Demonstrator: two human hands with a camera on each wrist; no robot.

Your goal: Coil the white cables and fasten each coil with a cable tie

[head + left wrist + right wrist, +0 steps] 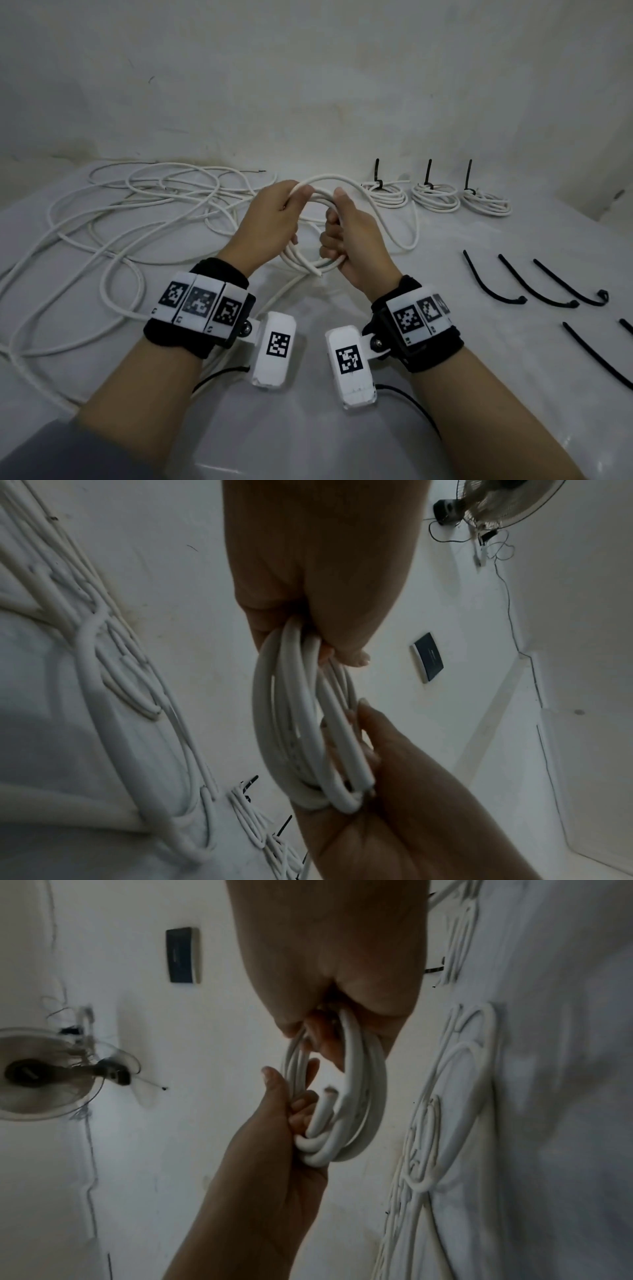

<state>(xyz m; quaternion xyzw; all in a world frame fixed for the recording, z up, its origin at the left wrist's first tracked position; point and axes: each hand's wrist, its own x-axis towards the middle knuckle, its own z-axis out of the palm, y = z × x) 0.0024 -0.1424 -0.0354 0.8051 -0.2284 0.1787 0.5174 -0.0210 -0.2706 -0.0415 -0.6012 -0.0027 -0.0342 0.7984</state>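
Plain room: wall fan (31, 1074), switch plate (183, 955)

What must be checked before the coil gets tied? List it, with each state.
1. Left hand grips the coil: ok.
2. Right hand grips the coil: ok.
3. Cable end tucked in: not ok, it sticks out.
4. Rest of the cable wound in: not ok, a loop trails on the table.
5. Loose ties at hand: ok, to the right.
6. A hand free for a tie: not ok.
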